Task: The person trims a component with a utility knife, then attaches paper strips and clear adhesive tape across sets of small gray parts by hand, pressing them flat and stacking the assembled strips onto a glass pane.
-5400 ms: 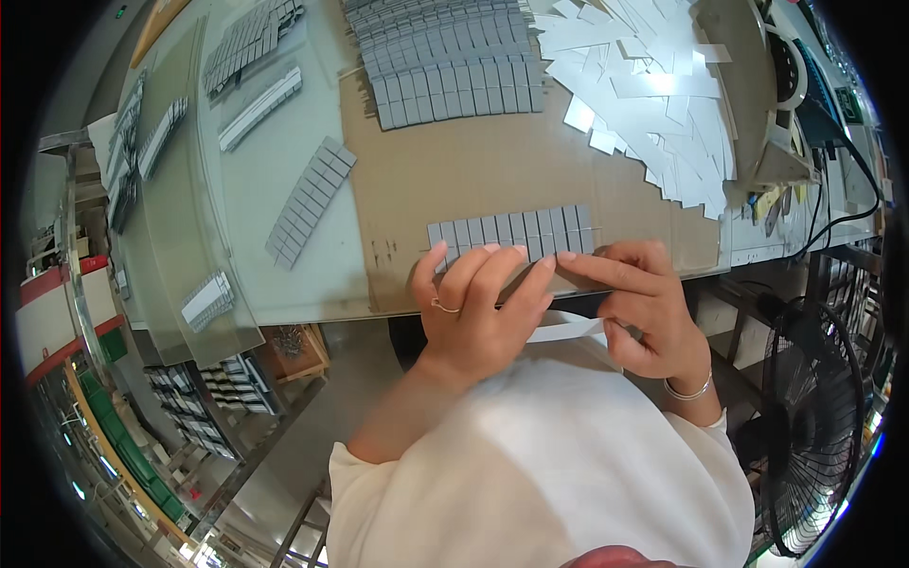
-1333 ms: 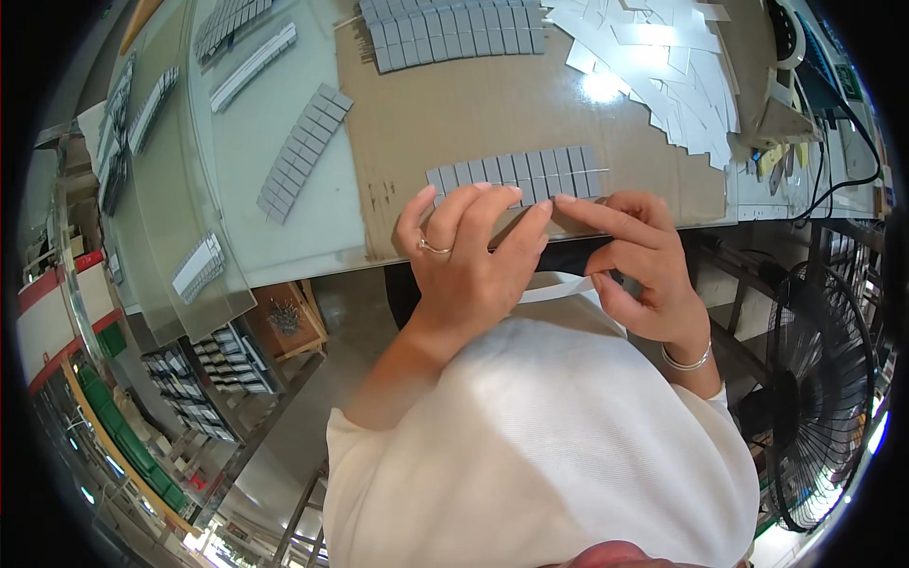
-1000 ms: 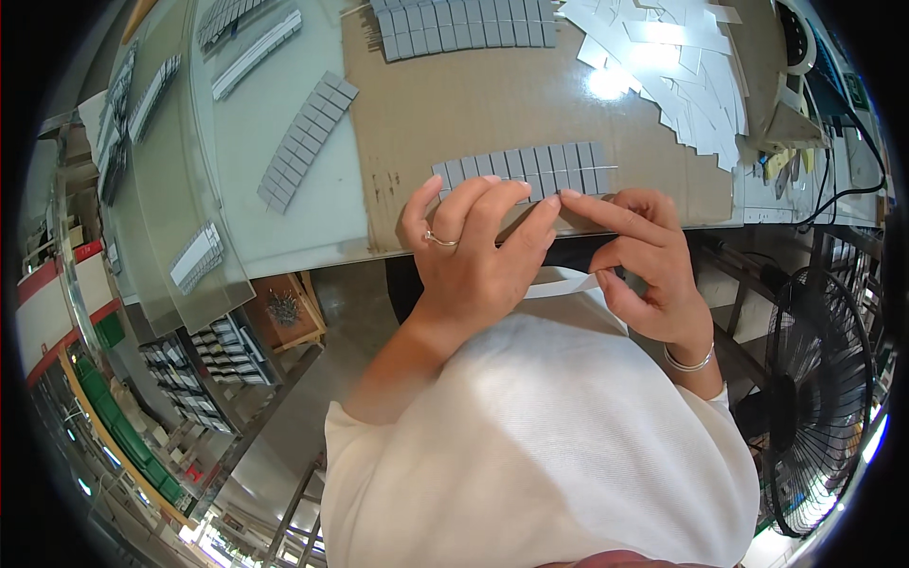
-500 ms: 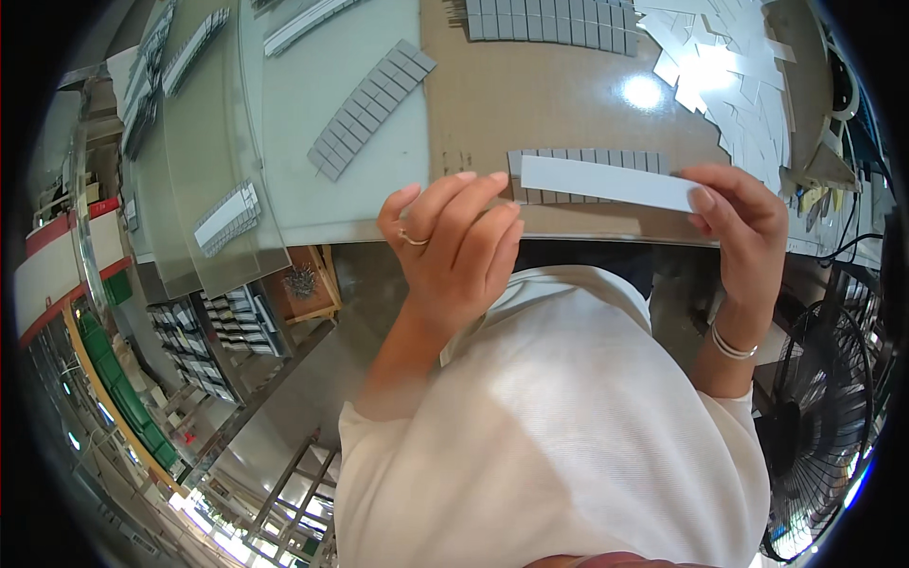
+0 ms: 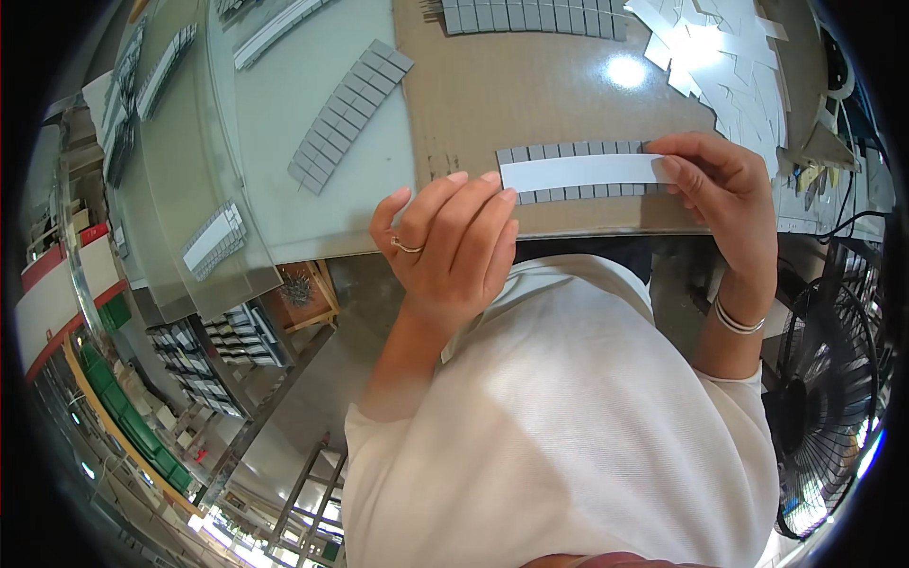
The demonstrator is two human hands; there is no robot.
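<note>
Cardboard sheet point(image 5: 559, 90) is laid over a glass-topped bench point(image 5: 284, 123); shelving w/ green bins point(image 5: 123, 417) is seen below left, a fan point(image 5: 833, 417) at right. White strip point(image 5: 582, 171) is pinched at its right end by right hand point(image 5: 729, 204), over a grey tile row point(image 5: 578, 175). Left hand point(image 5: 450, 237) fingers are loosely spread, fingertips at the strip's left end

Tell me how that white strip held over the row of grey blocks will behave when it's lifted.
The white strip looks thin and flat, so it is probably light and somewhat bendy. The right hand pinches one end while the left hand's fingertips touch the other, suggesting it needs support at both ends. Over the grey blocks it stays straight, so perhaps slightly stiff.
</note>
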